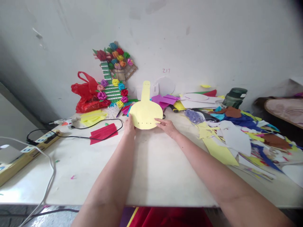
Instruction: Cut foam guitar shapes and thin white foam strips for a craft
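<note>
A pale yellow paper cutout (146, 110) with a round body and a narrow neck stands tilted up above the table, neck pointing to the wall. Small dark dots run in a row near its lower edge, and fainter marks sit at the neck's tip. My left hand (130, 125) grips its lower left edge. On the lower right edge my right hand (166, 126) pinches it, thumb and fingertips against the paper. Behind the cutout lie purple paper pieces (164, 100), partly covered by it.
Left are a red plastic bag (86, 94), a flower-decorated craft (112, 85), red paper (104, 133), a black cable and a power strip (44, 140). Right are a heap of paper scraps (236, 135), purple yarn (194, 116) and a dark green bottle (234, 97). A wall stands behind.
</note>
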`<state>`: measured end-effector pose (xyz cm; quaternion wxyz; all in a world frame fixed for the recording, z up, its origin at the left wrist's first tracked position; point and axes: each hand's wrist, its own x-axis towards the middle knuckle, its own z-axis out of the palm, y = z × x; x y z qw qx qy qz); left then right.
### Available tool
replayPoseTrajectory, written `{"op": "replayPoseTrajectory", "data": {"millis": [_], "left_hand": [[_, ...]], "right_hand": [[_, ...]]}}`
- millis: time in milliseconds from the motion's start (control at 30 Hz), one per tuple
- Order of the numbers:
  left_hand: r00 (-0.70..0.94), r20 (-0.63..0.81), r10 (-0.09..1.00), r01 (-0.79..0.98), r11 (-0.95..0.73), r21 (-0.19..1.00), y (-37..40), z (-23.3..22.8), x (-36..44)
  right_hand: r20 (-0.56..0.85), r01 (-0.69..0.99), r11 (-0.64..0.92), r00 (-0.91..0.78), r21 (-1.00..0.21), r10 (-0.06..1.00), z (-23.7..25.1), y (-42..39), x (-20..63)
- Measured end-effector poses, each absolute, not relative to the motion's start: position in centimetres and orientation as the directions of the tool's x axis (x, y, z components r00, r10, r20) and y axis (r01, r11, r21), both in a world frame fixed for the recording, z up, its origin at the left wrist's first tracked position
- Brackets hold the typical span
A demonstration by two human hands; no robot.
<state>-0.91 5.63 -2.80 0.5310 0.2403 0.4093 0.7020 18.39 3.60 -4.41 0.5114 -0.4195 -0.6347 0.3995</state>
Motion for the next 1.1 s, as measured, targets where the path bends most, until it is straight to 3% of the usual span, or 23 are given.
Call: {"op": "replayPoseTrajectory", "data": {"millis": [200, 367, 467, 600, 700, 867, 967, 1100], "left_hand": [[-0.357, -0.026, 0.934, -0.321, -0.096, 0.942, 6.1, -3.5, -0.8], [-0.370, -0.004, 0.929, -0.276, -0.106, 0.955, 6.5, -4.1, -0.5], [-0.359, 0.026, 0.933, -0.200, -0.104, 0.974, 6.5, -4.3, -0.4], [-0.451, 0.104, 0.887, 0.164, -0.032, 0.986, 6.0, -3.8, -0.6], [-0.499, 0.235, 0.834, 0.521, 0.071, 0.851, 5.2, -3.0, -0.9], [-0.359, 0.486, 0.797, 0.854, 0.071, 0.515, 4.7, -3.1, -0.9], [-0.256, 0.452, 0.855, 0.943, 0.117, 0.312, 5.1, -3.8, -0.9], [-0.256, 0.279, 0.925, 0.957, 0.202, 0.210, 5.8, -4.0, -2.0]], "right_hand": [[0.127, -0.123, 0.140, 0.107, -0.983, 0.986, -3.6, 3.7, 18.7], [0.005, -0.253, -0.002, -0.028, -0.967, 1.000, -3.2, 3.3, 17.8], [-0.031, -0.284, -0.029, 0.003, -0.958, 1.000, -3.2, 3.1, 17.3], [-0.035, -0.293, -0.006, 0.093, -0.956, 0.995, -3.1, 3.2, 17.4], [-0.016, -0.297, 0.024, 0.134, -0.955, 0.991, -3.0, 3.2, 17.8], [-0.037, -0.309, 0.034, 0.220, -0.950, 0.975, -3.0, 3.2, 18.3], [-0.044, -0.307, 0.035, 0.245, -0.951, 0.969, -3.2, 3.3, 18.6], [-0.031, -0.308, 0.039, 0.221, -0.950, 0.975, -3.4, 3.5, 18.7]]}}
